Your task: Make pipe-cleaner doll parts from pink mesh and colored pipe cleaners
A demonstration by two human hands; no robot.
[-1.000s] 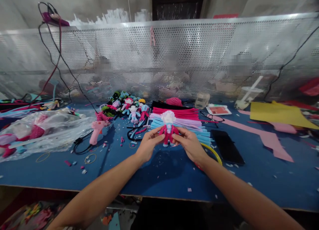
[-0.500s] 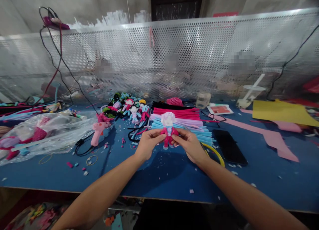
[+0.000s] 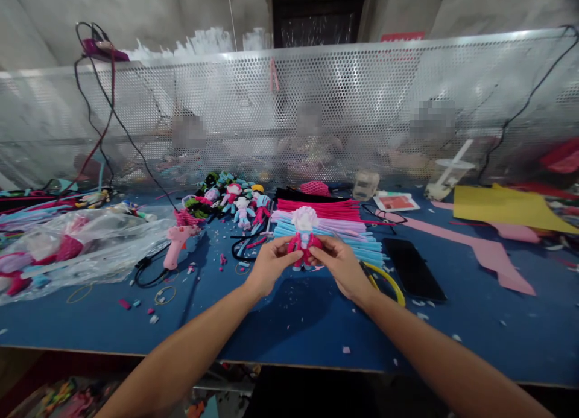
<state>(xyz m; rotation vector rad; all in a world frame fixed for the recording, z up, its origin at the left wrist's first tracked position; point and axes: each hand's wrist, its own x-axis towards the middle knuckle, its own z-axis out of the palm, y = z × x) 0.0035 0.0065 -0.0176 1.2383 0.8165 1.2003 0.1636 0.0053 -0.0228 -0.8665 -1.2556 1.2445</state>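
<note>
Between my two hands a small doll (image 3: 304,225) is held upright, with a pale lilac curly head, a light blue front and magenta arms and legs. My left hand (image 3: 270,264) pinches its left side between thumb and fingers. On the other side my right hand (image 3: 342,264) grips it the same way. Just behind the doll lie rows of fuzzy pipe cleaners (image 3: 325,212) in magenta, lilac and light blue. A pile of similar small dolls (image 3: 244,210) sits farther back to the left.
A pink glue gun (image 3: 174,249) with its cable stands left of my hands, near a clear plastic bag (image 3: 131,240). To the right are a black phone (image 3: 414,269), a yellow ring (image 3: 393,282), pink strips (image 3: 486,255) and a yellow sheet (image 3: 506,207). A perforated metal screen (image 3: 253,113) closes the back.
The view has shifted slightly. Both hands keep hold of the doll at nearly the same place, with small changes in how the fingers lie on it.
</note>
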